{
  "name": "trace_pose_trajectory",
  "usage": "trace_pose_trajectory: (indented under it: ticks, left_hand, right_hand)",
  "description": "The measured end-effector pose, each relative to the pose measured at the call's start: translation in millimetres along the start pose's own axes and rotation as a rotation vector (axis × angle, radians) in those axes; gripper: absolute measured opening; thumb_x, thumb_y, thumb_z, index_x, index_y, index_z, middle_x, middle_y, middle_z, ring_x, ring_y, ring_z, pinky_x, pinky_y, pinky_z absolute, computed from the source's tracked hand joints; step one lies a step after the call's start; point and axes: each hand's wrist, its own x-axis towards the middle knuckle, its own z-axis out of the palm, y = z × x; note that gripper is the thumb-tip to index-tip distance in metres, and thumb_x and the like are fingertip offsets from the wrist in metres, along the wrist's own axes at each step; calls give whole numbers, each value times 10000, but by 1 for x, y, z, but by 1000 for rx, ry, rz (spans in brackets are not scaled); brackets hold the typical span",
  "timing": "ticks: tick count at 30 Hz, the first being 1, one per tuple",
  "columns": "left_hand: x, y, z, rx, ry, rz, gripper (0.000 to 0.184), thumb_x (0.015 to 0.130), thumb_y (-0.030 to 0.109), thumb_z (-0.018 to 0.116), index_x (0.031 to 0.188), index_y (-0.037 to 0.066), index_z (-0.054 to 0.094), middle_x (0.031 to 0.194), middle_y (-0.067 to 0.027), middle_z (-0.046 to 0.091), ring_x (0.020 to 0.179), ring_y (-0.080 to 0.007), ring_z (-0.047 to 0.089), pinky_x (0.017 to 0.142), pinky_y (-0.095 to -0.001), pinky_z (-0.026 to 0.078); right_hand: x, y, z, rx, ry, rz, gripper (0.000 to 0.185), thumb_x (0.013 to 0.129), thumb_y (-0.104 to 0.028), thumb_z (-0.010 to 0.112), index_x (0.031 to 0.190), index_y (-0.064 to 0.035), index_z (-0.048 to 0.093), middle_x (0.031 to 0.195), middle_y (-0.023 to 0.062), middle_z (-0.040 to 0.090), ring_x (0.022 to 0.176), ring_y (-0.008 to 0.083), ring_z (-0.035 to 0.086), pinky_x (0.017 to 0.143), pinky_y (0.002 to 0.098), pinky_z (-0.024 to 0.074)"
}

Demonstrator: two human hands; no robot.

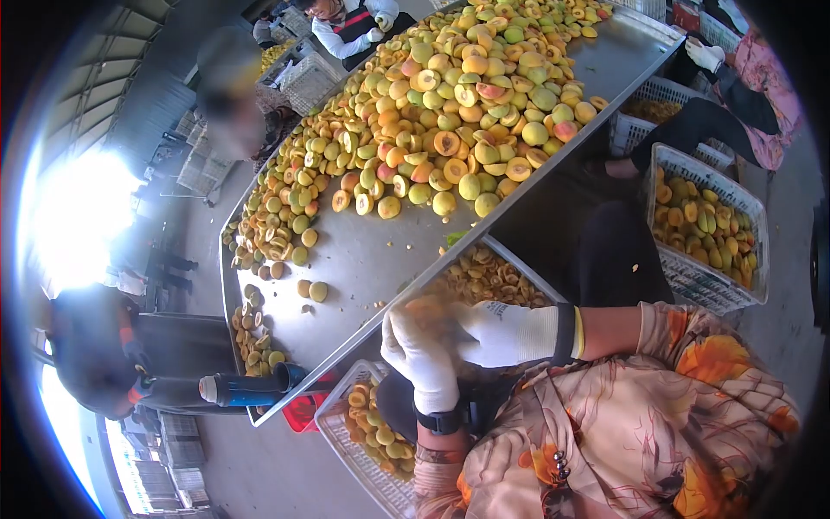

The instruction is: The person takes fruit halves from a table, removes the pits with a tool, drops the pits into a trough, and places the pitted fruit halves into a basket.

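My left hand (421,355), in a white glove with a dark watch at the wrist, is closed with its fingers curled. My right hand (506,333), also white-gloved, comes in from the right, its fingertips smeared by motion. Between them is a blurred orange-brown fruit (430,308), seemingly an apricot. Both hands are close together over my lap, by the near edge of the metal table (380,251). On the table lies a large heap of apricots (467,95), whole and halved. Just beyond my hands, a crate of apricot halves (493,272) sits below the edge.
A white crate of apricots (376,432) stands at lower left, near a red container (303,413). Another full crate (705,225) is at right. A blue flask (246,387) lies at the table corner. Other gloved people work around the table.
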Motion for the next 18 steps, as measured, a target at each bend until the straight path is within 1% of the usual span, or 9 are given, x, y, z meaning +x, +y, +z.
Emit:
trace_pose_trajectory:
  ticks: [3,7,8,9,10,12,13,16,18]
  left_hand:
    - [4,0,-4,18,-34,25,525,1057,431,522,1081,-74,661,821,-141,696,736,-191,650,696,-294,547]
    - [12,4,-6,-26,-141,-23,488,1050,401,539,1086,-67,676,852,-140,706,761,-187,660,697,-276,540]
    - [15,6,-10,-34,-166,-39,474,1048,387,544,1088,-65,683,866,-138,709,772,-184,663,699,-270,538]
    - [21,6,-14,233,-133,106,432,1040,341,556,1090,-62,702,923,-131,715,792,-168,664,707,-257,534]
    - [23,15,-14,257,-180,154,400,1035,313,560,1097,-50,716,977,-99,719,826,-139,654,722,-237,520]
    - [28,9,-35,132,-184,37,381,1044,319,564,1126,-18,721,1009,-63,724,877,-121,638,755,-247,513]
    - [25,3,-21,115,-234,15,384,1043,324,579,1130,-27,710,1005,-83,727,864,-131,653,762,-261,521]
    - [26,2,-15,-58,-267,-43,410,1034,357,602,1124,-32,694,944,-107,731,806,-140,658,761,-265,524]
    - [28,2,-19,-113,-294,-105,426,1030,378,605,1119,-29,693,924,-115,729,804,-145,660,760,-268,527]
  right_hand:
    - [4,2,4,153,-60,-106,318,909,-194,667,1146,6,599,867,242,698,798,448,689,726,501,543]
    - [10,-1,0,167,-42,-115,326,921,-200,670,1194,-28,622,904,206,715,842,459,691,779,492,551]
    - [10,5,0,134,-64,-107,334,915,-193,668,1209,-42,626,873,170,714,793,366,710,757,437,558]
    - [11,6,-6,191,-193,46,345,909,-192,671,1213,-37,622,861,142,702,789,291,699,751,398,554]
    - [21,-4,-12,255,-322,191,360,901,-186,676,1217,-27,614,849,115,686,775,228,681,729,360,546]
    - [38,-27,-22,338,-546,508,393,884,-172,686,1227,-3,596,825,64,650,735,117,636,671,288,526]
    - [34,-26,-29,450,-548,526,381,883,-163,690,1204,11,585,791,55,640,674,126,622,622,290,513]
    - [30,-28,-31,760,-486,565,129,891,-87,691,869,-27,578,583,17,499,445,119,484,416,281,364]
    - [29,-27,-33,871,-527,652,124,891,-80,675,864,-12,575,575,18,479,440,117,469,408,280,351]
